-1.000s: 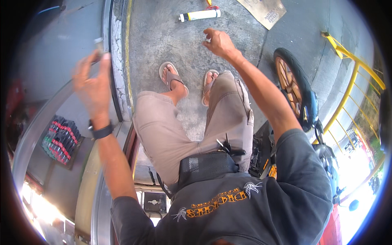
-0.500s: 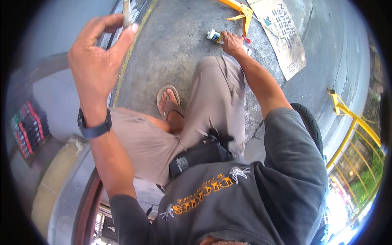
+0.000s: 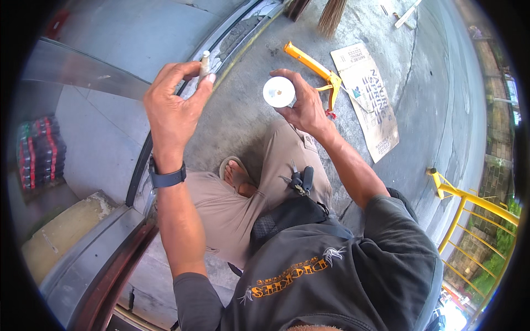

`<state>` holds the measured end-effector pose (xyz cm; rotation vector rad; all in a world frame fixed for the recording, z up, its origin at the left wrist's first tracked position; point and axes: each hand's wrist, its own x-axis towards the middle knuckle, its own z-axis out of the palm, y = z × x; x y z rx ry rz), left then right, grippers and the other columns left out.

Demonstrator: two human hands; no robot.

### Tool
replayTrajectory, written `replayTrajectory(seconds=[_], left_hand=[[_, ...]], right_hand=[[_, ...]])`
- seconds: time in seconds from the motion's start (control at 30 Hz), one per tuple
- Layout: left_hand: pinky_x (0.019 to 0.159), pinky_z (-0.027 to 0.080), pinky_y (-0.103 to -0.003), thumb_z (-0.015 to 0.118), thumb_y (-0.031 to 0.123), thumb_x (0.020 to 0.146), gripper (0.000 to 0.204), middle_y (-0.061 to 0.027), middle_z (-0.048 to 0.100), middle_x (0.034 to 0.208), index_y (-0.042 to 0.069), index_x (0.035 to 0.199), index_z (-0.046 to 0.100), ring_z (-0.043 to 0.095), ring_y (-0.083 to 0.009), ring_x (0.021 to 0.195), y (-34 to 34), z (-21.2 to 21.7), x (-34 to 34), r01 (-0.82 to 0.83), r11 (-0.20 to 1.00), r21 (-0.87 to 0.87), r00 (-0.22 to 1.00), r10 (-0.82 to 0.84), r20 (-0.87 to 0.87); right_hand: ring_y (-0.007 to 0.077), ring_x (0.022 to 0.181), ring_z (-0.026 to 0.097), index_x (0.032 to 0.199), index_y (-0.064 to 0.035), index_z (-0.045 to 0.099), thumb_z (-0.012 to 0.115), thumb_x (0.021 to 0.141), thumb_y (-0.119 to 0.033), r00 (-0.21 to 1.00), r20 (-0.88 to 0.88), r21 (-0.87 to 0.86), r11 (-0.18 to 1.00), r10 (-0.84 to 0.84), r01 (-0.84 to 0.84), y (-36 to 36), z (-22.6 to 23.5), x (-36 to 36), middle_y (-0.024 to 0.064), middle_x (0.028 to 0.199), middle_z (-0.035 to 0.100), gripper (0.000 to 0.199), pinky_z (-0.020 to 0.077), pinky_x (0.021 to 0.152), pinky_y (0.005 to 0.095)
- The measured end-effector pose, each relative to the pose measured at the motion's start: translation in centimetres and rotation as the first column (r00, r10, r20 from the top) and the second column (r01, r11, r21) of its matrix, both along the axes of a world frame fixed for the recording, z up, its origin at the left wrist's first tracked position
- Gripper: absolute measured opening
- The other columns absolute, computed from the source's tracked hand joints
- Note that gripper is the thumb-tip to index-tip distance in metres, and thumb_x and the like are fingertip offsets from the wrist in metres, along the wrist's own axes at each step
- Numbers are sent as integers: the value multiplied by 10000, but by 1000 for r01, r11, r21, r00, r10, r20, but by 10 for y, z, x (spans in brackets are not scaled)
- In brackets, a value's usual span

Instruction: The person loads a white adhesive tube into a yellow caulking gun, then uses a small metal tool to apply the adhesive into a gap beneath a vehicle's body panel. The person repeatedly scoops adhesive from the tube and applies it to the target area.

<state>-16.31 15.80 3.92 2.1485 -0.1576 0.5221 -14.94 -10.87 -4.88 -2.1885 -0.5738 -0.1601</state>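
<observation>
Raised at the left, my left hand [image 3: 175, 102] pinches a small whitish conical nozzle [image 3: 205, 65] with a pale tip between thumb and fingers. My right hand [image 3: 307, 105] is wrapped round a sealant cartridge [image 3: 279, 92], whose white round end faces me; the hand and that end hide its body. Both hands are above the floor and well apart. A yellow-orange caulking gun [image 3: 310, 62] lies on the concrete just beyond my right hand, its handle and trigger partly behind the fingers. A small red thing [image 3: 330, 114] shows by my right wrist.
Flattened brown cardboard [image 3: 371, 105] lies right of the caulking gun. A broom [image 3: 333, 19] is at the far end. At left is a glass-fronted frame with a raised sill [image 3: 243, 38]; stacked dark packs [image 3: 41, 151] show behind it. A yellow metal barrier [image 3: 480, 202] stands at right.
My right hand has lifted the sealant cartridge off the floor and turned its white end towards me. My left hand, still pinching the nozzle, sits lower and further right in the picture; the view has shifted.
</observation>
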Motion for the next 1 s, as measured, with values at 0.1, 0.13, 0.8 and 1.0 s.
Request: replayTrajectory(seconds=[0.1, 0.13, 0.8, 1.0], left_hand=[[809, 508, -296, 821, 108, 835, 225, -74, 712, 918, -4, 1014, 746, 655, -156, 865, 0, -4, 8, 27, 1000, -11, 999, -27, -26], [809, 507, -296, 822, 111, 835, 229, -73, 712, 916, -3, 1018, 746, 655, -156, 865, 0, -4, 9, 34, 999, 3, 999, -34, -35], [824, 502, -273, 829, 141, 840, 237, -35, 725, 912, 18, 1028, 754, 640, -120, 858, 3, -23, 43, 64, 994, 87, 987, -50, -153], [826, 496, -266, 828, 138, 837, 220, -22, 725, 907, 32, 1016, 758, 637, -118, 863, -3, -31, 45, 82, 989, 121, 983, -60, -173]], right_hand=[[382, 1169, 638, 1301, -48, 558, 798, 734, -44, 1000, 11, 32, 999, 10, -10, 9, 13, 1, 176, 1229, 668, 615, 524, 984, 435], [385, 1166, 638, 1299, -47, 559, 798, 733, -43, 1000, 15, 38, 999, 7, -7, 11, 15, 4, 176, 1229, 668, 614, 526, 979, 435], [250, 1004, 707, 1150, -4, 637, 893, 741, -300, 823, -247, -4, 850, -512, 527, -49, -244, 84, 145, 1027, 736, 566, 541, 910, 394], [204, 875, 698, 1055, 14, 718, 885, 777, -257, 848, -320, 100, 875, -422, 473, -24, -203, 91, 114, 956, 756, 423, 548, 832, 353]])
